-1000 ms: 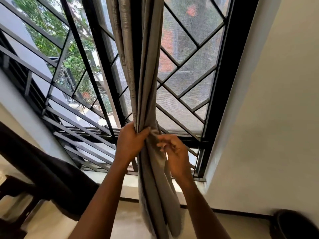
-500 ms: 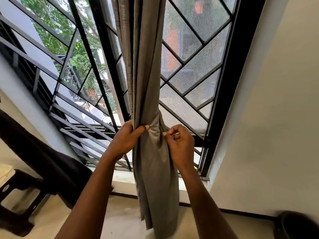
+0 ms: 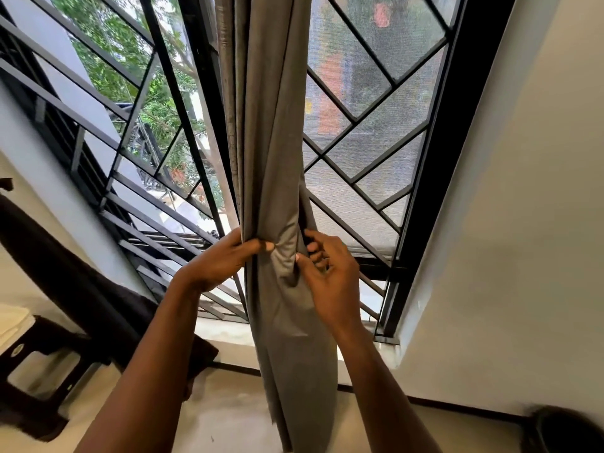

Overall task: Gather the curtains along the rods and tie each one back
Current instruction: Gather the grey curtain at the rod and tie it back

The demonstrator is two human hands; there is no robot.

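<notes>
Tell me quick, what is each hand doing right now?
Left hand: gripping the gathered grey curtain.
Right hand: pinching a fold of the same curtain.

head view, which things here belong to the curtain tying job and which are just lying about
Part of the job: grey curtain, gathered into a bunch; left hand and right hand, both gripping it.
Just lying about: dark stool, dark cloth draped at the left, dark round container at bottom right.
</notes>
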